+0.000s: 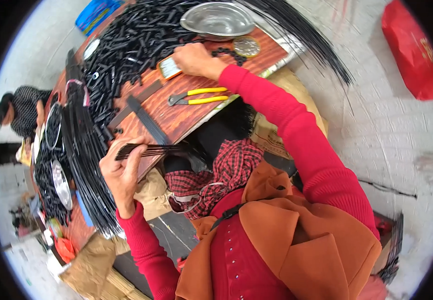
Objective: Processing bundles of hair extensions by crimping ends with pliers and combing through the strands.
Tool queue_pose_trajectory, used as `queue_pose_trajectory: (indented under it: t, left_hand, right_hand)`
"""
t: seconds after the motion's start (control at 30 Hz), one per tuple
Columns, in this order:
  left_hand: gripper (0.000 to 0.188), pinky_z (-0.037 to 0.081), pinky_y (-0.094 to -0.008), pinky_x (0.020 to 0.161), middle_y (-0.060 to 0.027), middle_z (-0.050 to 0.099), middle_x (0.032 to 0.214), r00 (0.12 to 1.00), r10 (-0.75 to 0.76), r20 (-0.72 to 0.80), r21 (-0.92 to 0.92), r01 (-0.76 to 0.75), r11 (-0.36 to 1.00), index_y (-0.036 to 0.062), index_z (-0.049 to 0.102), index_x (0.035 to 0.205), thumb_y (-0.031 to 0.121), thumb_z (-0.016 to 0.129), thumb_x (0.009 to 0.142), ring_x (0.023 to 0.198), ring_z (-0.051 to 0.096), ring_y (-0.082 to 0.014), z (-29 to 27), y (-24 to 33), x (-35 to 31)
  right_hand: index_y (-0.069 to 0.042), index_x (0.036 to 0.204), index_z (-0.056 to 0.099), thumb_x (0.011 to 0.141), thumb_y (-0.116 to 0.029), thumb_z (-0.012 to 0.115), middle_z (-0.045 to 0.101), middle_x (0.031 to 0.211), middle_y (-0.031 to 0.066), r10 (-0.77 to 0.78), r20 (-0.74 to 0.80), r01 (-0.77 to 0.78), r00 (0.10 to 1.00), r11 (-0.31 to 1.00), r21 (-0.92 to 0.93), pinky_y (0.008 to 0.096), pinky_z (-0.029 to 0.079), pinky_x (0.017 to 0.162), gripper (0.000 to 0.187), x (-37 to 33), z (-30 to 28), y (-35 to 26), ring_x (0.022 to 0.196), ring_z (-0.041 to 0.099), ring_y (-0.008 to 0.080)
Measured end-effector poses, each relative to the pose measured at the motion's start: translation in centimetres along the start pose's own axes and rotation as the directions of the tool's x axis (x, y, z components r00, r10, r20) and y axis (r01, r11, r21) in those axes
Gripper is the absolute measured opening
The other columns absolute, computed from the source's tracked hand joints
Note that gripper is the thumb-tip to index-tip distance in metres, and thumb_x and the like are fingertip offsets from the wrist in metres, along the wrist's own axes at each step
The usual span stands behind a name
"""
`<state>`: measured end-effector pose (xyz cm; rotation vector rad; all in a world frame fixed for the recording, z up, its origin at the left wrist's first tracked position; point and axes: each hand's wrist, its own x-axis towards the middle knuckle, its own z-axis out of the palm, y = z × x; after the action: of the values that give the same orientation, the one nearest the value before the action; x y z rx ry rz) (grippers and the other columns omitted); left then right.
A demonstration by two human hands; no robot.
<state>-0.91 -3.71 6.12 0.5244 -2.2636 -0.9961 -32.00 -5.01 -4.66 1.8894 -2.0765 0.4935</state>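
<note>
My left hand, at the near edge of the wooden table, pinches a small bunch of thin black rods between thumb and fingers. The rods fan out to the right over my lap. Farther off, my right hand is bent over a small orange-rimmed box with whitish contents. Its fingertips are partly hidden, so what they grip does not show. End-cutting pliers with yellow handles lie between me and that box. To their left rest a bundle of black rods and a flat dark strip.
Short black tubes cover the table's far side. A metal bowl and a round dish stand beyond my right hand. Long black strands lie at the left and far right. A person bends over the table's left end.
</note>
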Motion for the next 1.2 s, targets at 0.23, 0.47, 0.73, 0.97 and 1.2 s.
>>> queue_pose_trajectory:
  t: [0.23, 0.47, 0.73, 0.97, 1.2]
  left_hand:
    - [0.011, 0.043, -0.0257, 0.067, -0.0084, 0.063, 0.072, 1.000, -0.001, 0.012, -0.072, 0.002, 0.997, -0.0048, 0.063, 0.082, -0.001, 0.062, 0.072, 0.071, 0.056, -0.0166, -0.4, 0.0, 0.2]
    - [0.011, 0.045, -0.0246, 0.069, -0.0090, 0.062, 0.078, 0.999, 0.024, 0.047, -0.056, -0.022, 0.998, -0.0051, 0.061, 0.085, -0.002, 0.059, 0.075, 0.074, 0.057, -0.0152, -0.4, -0.5, 0.2]
    - [0.010, 0.043, -0.0242, 0.064, -0.0083, 0.062, 0.074, 1.000, -0.009, 0.006, -0.083, 0.009, 0.996, -0.0054, 0.062, 0.082, -0.001, 0.061, 0.073, 0.069, 0.055, -0.0138, -0.8, -1.4, 0.2]
    - [0.009, 0.042, -0.0231, 0.062, -0.0074, 0.061, 0.074, 0.992, -0.117, -0.053, -0.165, 0.106, 0.981, -0.0057, 0.062, 0.081, 0.000, 0.062, 0.073, 0.068, 0.054, -0.0117, -0.2, -0.7, 0.3]
    - [0.009, 0.041, -0.0222, 0.060, -0.0079, 0.061, 0.072, 0.999, -0.019, 0.025, -0.024, 0.020, 1.000, -0.0046, 0.062, 0.079, 0.002, 0.062, 0.073, 0.064, 0.055, -0.0125, -0.1, 0.0, 0.7]
  right_hand:
    - [-0.010, 0.069, 0.063, 0.068, -0.018, 0.059, 0.059, 0.076, 0.0067, 0.007, -0.124, -0.004, 0.992, 1.000, 0.024, 0.0384, 0.047, 0.059, 0.009, -0.2, -0.8, -0.8, 0.071, 0.059, 0.0263]
    - [-0.011, 0.068, 0.062, 0.070, -0.019, 0.058, 0.059, 0.075, 0.0057, -0.014, -0.263, 0.015, 0.965, 1.000, 0.002, 0.0366, 0.047, 0.061, 0.009, 0.4, -1.0, -0.5, 0.072, 0.058, 0.0244]
    - [-0.009, 0.076, 0.055, 0.077, -0.016, 0.051, 0.058, 0.074, 0.0060, 0.139, -0.340, 0.013, 0.930, 0.913, 0.408, 0.0361, 0.046, 0.062, 0.008, 1.3, -4.1, -4.3, 0.071, 0.058, 0.0240]
    - [-0.004, 0.080, 0.055, 0.075, -0.010, 0.054, 0.057, 0.074, 0.0072, -0.219, -0.375, 0.434, 0.901, 0.438, 0.787, 0.0323, 0.045, 0.059, 0.008, -3.8, -13.0, -12.5, 0.069, 0.058, 0.0225]
    - [-0.007, 0.084, 0.059, 0.070, -0.005, 0.052, 0.052, 0.072, 0.0070, -0.195, -0.319, 0.374, 0.927, 0.497, 0.783, 0.0343, 0.043, 0.054, 0.016, -5.5, -12.7, -11.6, 0.065, 0.054, 0.0250]
